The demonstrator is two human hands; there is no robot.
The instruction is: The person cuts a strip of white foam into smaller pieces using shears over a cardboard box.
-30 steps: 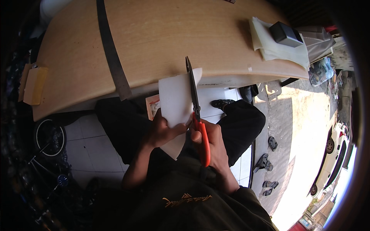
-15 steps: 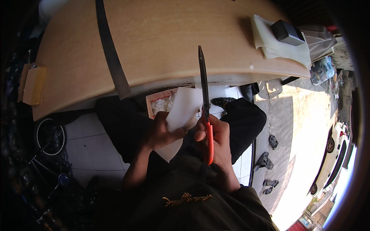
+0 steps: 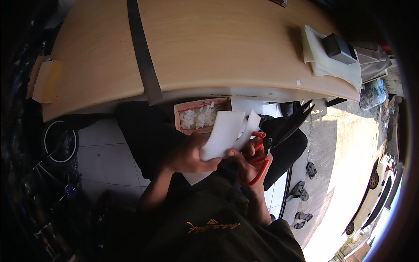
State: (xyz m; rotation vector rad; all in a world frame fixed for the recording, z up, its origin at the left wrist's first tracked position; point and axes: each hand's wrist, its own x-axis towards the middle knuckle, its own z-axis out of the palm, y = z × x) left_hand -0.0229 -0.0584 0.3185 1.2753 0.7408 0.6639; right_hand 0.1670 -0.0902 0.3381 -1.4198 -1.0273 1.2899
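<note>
My left hand (image 3: 192,153) is closed on a curved white sheet (image 3: 223,133) of thin, flexible material, held above my lap. A narrower white piece (image 3: 248,129) stands beside it, and whether the two are joined I cannot tell. My right hand (image 3: 249,167) is wrapped round the red handles of large scissors (image 3: 258,174), whose dark blades point away to the upper right. The thumb of that hand touches the lower end of the white material. Just beyond the hands, an open box (image 3: 178,118) holds white scraps (image 3: 198,118).
A wooden table (image 3: 209,48) spans the far side, with a dark metal strip (image 3: 146,56) overhanging its near edge. Pale sheets (image 3: 312,52) lie under a dark block (image 3: 339,49) on the right. A small bicycle wheel (image 3: 60,142) is at left; sandals (image 3: 298,190) lie on the right.
The scissors have swung from upright to tilting right, and their handles have turned in my right hand. The white material has risen slightly and now shows a separate narrow piece on its right.
</note>
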